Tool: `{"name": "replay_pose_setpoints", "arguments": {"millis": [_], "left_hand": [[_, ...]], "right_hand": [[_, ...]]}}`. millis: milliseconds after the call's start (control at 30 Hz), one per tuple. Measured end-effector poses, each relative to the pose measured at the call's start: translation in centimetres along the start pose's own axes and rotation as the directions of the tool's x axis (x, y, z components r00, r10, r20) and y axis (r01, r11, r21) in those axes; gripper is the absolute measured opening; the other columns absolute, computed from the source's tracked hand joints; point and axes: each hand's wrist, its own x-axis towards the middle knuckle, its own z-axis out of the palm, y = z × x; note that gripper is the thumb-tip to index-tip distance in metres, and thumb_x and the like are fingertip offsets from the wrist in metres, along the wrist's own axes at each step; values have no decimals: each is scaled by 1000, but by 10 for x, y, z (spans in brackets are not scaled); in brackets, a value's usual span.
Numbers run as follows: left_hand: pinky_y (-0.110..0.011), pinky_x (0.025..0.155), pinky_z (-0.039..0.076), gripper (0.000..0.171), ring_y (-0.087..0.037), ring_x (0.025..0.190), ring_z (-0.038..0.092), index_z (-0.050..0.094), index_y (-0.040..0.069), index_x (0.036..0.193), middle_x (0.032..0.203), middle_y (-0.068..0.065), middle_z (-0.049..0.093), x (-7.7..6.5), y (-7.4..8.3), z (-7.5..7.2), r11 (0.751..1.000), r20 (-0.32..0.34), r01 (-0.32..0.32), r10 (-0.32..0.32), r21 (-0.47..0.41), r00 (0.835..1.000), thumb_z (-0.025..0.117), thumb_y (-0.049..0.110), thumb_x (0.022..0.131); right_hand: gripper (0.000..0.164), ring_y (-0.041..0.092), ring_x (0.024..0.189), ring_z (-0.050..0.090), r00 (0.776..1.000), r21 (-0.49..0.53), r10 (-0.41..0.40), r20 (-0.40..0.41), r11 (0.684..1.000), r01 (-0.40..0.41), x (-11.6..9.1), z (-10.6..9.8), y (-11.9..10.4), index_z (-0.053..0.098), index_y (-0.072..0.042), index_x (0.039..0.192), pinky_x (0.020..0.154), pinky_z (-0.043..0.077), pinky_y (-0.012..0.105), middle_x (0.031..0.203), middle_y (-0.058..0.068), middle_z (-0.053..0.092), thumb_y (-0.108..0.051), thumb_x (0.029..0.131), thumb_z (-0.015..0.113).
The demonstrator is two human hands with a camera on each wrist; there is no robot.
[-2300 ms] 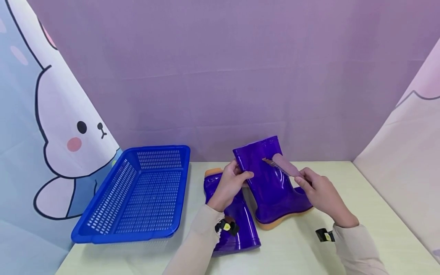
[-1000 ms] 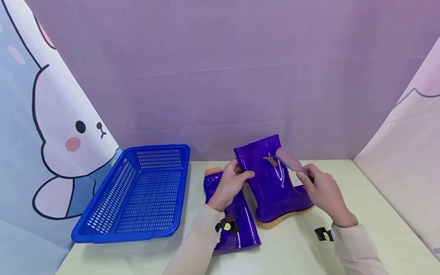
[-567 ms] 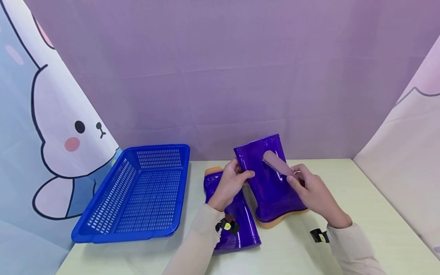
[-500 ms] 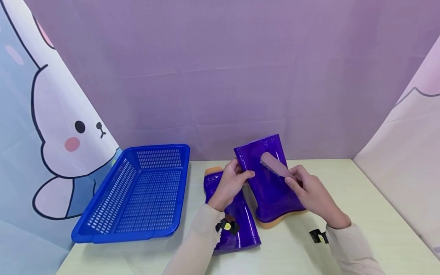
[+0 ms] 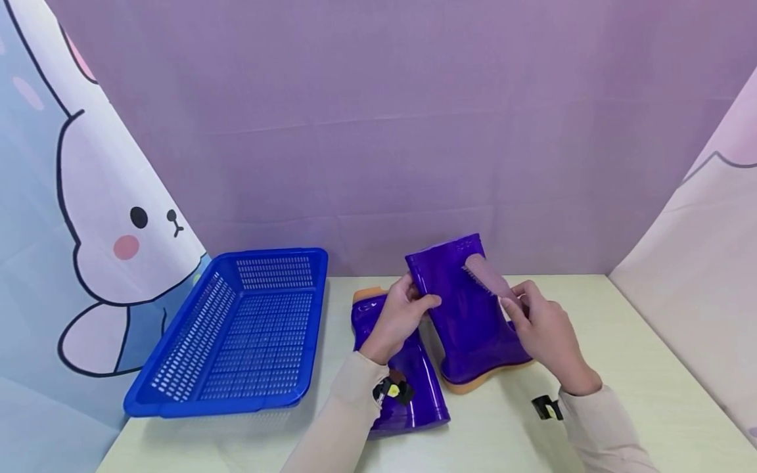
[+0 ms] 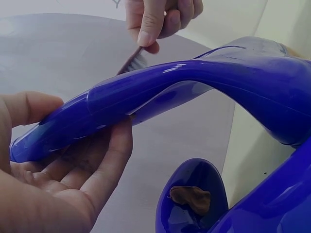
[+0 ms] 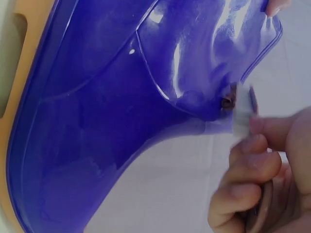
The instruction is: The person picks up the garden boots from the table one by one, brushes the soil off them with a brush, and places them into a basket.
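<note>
My left hand (image 5: 402, 315) grips a glossy purple rain boot (image 5: 467, 338) by its shaft, thumb on the near face and fingers behind. The boot is tilted, with its tan sole low over the table. A pink bristle brush (image 5: 487, 276) is held by its handle in my right hand (image 5: 547, 328), bristles against or close to the shaft. In the right wrist view a brown smear (image 7: 227, 102) shows beside the blurred bristles. Under my left forearm lies a second purple boot (image 5: 422, 387); a brown patch (image 6: 192, 199) on it appears in the left wrist view.
A blue perforated plastic basket (image 5: 213, 408) stands on the left of the pale table (image 5: 639, 348). Behind the table hangs a plain purple curtain (image 5: 414, 131). A cloth printed with a rabbit (image 5: 100, 236) covers the left side.
The brush has moved back and forth across the boot shaft, lately up and to the right. The brown smear seen a second ago is hidden in the head view. My left hand stays nearly still.
</note>
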Motion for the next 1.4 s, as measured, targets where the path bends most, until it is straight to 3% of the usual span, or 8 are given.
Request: {"name": "replay_pose_setpoints", "arguments": {"millis": [167, 367, 533, 867, 1000, 1233, 1333, 1400], "left_hand": [[-32, 80, 57, 43, -18, 97, 65, 56, 18, 139, 119, -7, 69, 0, 0, -1, 1000, -8, 6, -6, 14, 1000, 66, 12, 97], [-33, 80, 59, 43, -17, 98, 66, 56, 17, 138, 119, -8, 69, -1, 2, -2, 1000, -8, 1, -1, 7, 1000, 66, 11, 97], [-35, 83, 60, 43, -17, 100, 67, 55, 17, 140, 120, -9, 68, -2, 4, -2, 1000, -4, -3, 3, 8, 1000, 66, 12, 98], [-36, 84, 61, 42, -17, 98, 68, 55, 17, 138, 118, -9, 68, -2, 5, -2, 1000, -19, 2, -2, 5, 1000, 65, 12, 98], [-36, 85, 61, 42, -18, 98, 69, 55, 16, 139, 119, -11, 68, -1, 4, -2, 1000, -31, 9, -9, 9, 999, 65, 12, 98], [-36, 85, 61, 41, -18, 98, 69, 55, 15, 138, 120, -11, 68, 0, 3, -3, 1000, -35, 6, -6, 16, 999, 65, 13, 98], [-36, 85, 61, 42, -19, 100, 69, 55, 15, 138, 120, -11, 69, 0, 3, -3, 1000, -31, 3, -3, 15, 1000, 65, 13, 98], [-37, 86, 61, 42, -19, 100, 69, 55, 15, 139, 120, -10, 69, -1, 3, -3, 1000, -27, 3, -2, 16, 1000, 65, 12, 98]], "right_hand": [[20, 10, 53, 45, 998, -5, 48, -32, 999, -48, 2, -9, 3, 58, -1, 111, 50, 33, 28, 68, 2, 59, -19, 104, 59], [25, 8, 60, 65, 997, 52, 64, 36, 996, -66, 4, -18, 8, 57, -1, 115, 53, 41, 26, 78, 5, 71, -24, 105, 57], [26, 7, 63, 70, 992, 109, 74, 101, 990, -85, 4, -23, 13, 56, -2, 117, 56, 48, 25, 81, 6, 73, -26, 106, 55], [27, -5, 60, 65, 996, 147, 54, 77, 987, -65, 4, -32, 13, 56, 0, 119, 56, 45, 24, 80, 8, 74, -24, 106, 56], [24, -6, 62, 65, 996, 180, 25, 86, 983, -41, 3, -31, 11, 57, -1, 119, 58, 49, 20, 83, 9, 74, -21, 105, 57], [16, -1, 51, 33, 990, 98, -111, 89, 990, 103, 3, -19, 11, 60, -8, 114, 49, 29, 25, 62, -9, 42, -14, 100, 65], [16, -1, 50, 34, 991, 62, -100, 86, 994, 95, 2, -17, 13, 60, -8, 114, 49, 30, 24, 62, -8, 45, -16, 101, 64], [16, -2, 52, 43, 994, 64, -64, 90, 996, 58, 2, -19, 15, 59, -7, 114, 50, 33, 25, 65, -4, 55, -18, 102, 62]]}}
